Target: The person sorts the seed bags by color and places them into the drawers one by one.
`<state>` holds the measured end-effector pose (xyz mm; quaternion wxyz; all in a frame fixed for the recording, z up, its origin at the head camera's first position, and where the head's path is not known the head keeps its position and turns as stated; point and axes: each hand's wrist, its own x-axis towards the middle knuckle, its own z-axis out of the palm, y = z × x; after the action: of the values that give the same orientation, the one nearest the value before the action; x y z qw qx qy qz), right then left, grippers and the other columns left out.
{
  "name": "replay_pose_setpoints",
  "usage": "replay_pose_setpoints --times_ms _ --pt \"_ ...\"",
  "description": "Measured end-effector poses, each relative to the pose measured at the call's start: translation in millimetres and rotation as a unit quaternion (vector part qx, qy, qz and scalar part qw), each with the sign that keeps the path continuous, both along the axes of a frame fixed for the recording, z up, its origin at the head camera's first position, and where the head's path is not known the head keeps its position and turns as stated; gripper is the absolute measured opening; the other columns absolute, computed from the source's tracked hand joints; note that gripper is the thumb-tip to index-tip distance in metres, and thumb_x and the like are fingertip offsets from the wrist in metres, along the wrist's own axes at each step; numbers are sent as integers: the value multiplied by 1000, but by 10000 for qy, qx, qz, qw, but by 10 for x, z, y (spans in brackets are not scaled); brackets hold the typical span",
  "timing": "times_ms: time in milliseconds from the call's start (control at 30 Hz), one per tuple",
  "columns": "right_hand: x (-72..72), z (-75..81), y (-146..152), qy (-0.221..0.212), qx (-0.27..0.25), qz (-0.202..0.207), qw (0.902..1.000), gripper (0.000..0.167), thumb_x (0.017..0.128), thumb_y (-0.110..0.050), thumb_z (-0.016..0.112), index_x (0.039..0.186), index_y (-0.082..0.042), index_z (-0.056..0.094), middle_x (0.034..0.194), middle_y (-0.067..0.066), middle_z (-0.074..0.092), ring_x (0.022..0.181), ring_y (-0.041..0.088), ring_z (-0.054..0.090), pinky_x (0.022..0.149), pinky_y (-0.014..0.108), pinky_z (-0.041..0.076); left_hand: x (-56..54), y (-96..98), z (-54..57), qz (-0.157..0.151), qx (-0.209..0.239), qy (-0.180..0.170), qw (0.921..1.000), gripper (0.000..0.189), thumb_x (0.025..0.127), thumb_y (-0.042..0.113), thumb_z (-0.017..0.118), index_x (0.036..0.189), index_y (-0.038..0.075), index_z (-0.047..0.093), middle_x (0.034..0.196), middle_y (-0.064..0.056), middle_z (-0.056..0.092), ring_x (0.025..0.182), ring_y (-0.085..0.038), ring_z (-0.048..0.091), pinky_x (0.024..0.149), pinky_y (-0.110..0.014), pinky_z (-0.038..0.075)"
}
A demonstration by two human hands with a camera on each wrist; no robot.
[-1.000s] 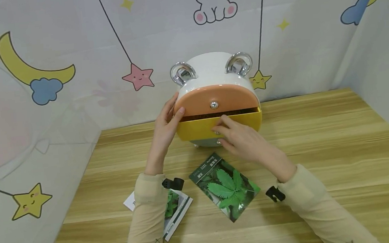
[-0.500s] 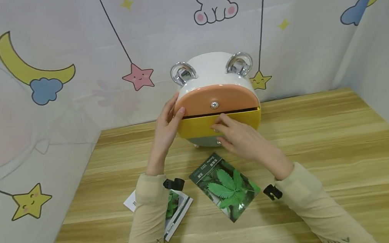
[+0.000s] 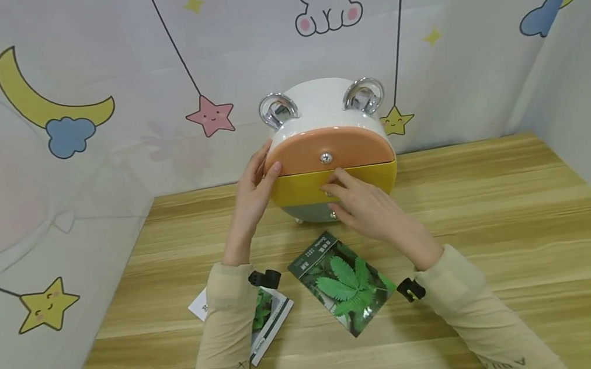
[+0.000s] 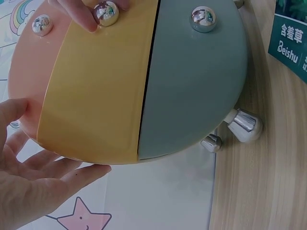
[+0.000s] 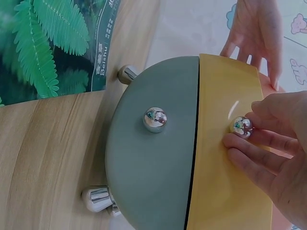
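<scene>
A small white drawer cabinet [image 3: 320, 103] with chrome ears stands at the back of the table. Its orange top drawer [image 3: 298, 152], yellow middle drawer [image 3: 296, 190] and grey-green bottom drawer [image 4: 196, 86] are all closed. My left hand [image 3: 251, 197] grips the cabinet's left side, thumb on the orange front and fingers along the side wall. With its fingertips around the round chrome knob [image 5: 241, 127], my right hand [image 3: 368, 207] holds the yellow drawer's front. That knob is mostly hidden by the fingers in the head view.
A green leaf-picture packet [image 3: 343, 286] lies flat before the cabinet. Another packet [image 3: 270, 321] lies partly under the left forearm. Behind the wooden table [image 3: 488, 220] hangs a cartoon-printed cloth [image 3: 241, 48]. Short chrome feet [image 4: 244, 125] hold the cabinet up.
The yellow drawer has slid back into the cabinet, and the dark gap above it has closed. My right hand moved inward with it; the left hand stayed at the side.
</scene>
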<state>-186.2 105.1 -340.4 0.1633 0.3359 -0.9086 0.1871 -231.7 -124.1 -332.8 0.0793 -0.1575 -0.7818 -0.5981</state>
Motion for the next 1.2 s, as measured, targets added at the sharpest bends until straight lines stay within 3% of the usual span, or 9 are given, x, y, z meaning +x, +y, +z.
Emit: replay_pose_setpoints --times_ms 500,767,1200 --pt "-5 5 -5 26 -64 -61 10000 35 90 -13 65 124 -3 63 117 7 53 78 15 55 62 21 47 11 -4 11 1 37 -10 10000 50 98 34 54 146 35 40 153 4 40 143 -19 36 116 -46 33" --pt "-7 12 -13 -31 16 -107 9999 34 91 -14 65 123 -3 63 114 5 52 76 15 54 58 20 45 8 -1 -4 24 28 -26 10000 50 97 36 55 144 39 40 152 6 41 143 -18 37 115 -46 35" --pt "-7 -9 -17 23 17 -134 9999 35 91 -15 65 124 -2 62 116 6 52 77 14 54 57 19 45 23 -9 30 -19 -66 -153 9999 66 90 14 67 147 32 38 154 5 37 144 -21 34 111 -46 39"
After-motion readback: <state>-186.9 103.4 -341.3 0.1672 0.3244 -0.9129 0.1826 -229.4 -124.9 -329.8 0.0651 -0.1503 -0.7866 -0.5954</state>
